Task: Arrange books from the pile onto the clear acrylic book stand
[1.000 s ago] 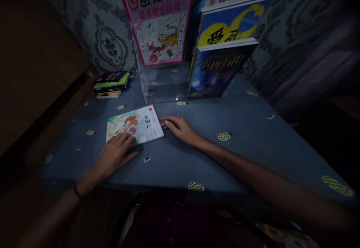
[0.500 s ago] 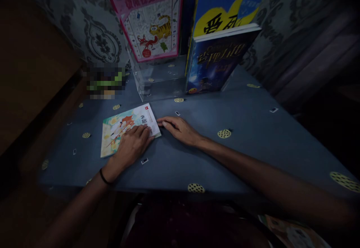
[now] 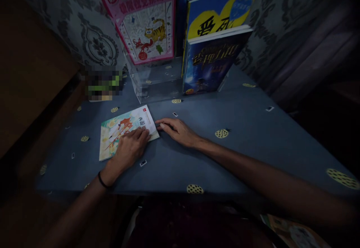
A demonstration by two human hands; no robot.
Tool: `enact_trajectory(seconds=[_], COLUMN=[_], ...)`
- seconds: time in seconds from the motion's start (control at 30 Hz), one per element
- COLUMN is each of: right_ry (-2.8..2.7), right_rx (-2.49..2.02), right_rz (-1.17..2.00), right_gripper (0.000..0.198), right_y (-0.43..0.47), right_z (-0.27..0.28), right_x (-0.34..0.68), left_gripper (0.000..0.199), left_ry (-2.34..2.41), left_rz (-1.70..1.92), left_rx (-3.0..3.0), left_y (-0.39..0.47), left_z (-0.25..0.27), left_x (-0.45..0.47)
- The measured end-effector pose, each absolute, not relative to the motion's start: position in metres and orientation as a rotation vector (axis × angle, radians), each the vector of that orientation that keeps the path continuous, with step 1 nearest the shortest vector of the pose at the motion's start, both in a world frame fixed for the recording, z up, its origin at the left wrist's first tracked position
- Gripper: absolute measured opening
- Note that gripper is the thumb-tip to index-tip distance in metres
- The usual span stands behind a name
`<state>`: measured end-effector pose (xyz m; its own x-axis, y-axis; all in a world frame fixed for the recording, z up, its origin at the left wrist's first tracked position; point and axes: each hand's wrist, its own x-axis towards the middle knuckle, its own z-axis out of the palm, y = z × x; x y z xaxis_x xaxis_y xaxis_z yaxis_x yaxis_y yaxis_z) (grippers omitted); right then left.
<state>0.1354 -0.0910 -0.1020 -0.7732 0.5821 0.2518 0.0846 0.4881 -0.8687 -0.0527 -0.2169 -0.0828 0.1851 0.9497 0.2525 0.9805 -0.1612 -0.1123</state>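
**Thin paperback (image 3: 122, 125) flat on the surface (image 3: 168, 171), left hand (image 3: 131, 145) across its cover**

The book lies slightly askew near the left part of the surface, in front of the clear display stand (image 3: 160, 90), its illustrated side up. The fingers of the left hand are bent and laid close together over the lower right of the cover, hiding part of the title; they rest on top and do not wrap around any edge. The right hand (image 3: 178, 132) is at the book's right edge, its fingers loosely extended with the thumb a little apart from them. Nothing shows in its grasp, and whether the fingertips touch the edge I cannot tell.

It looks light, with a soft cover that should bend readily rather than stay stiff like a board. The cover seems smooth, perhaps a little slick, so fingertips pushing on it may slide, and a push could shift the whole book across the cloth. Lying this flat, it offers little to get under. A good hold would be thumb above and fingers below at the exposed right edge or its upper corner, gently, since paper corners crease easily.
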Motion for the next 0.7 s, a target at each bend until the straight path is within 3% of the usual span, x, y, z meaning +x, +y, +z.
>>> enact_trajectory(seconds=[0.53, 0.7], right_ry=[-2.179, -2.173], right_rx=[-0.529, -0.551], right_rz=[1.291, 1.166], right_gripper=[0.034, 0.033], right_y=[-0.0915, -0.0952], right_z=[-0.0998, -0.0998], right_x=[0.136, 0.1368], left_gripper=[0.025, 0.025], left_ry=[-1.839, -1.78], left_rz=[-0.123, -0.133], left_rx=[-2.228, -2.234], left_y=[-0.2185, -0.2216], left_z=[-0.082, -0.0848], left_x=[-0.0513, -0.0498])
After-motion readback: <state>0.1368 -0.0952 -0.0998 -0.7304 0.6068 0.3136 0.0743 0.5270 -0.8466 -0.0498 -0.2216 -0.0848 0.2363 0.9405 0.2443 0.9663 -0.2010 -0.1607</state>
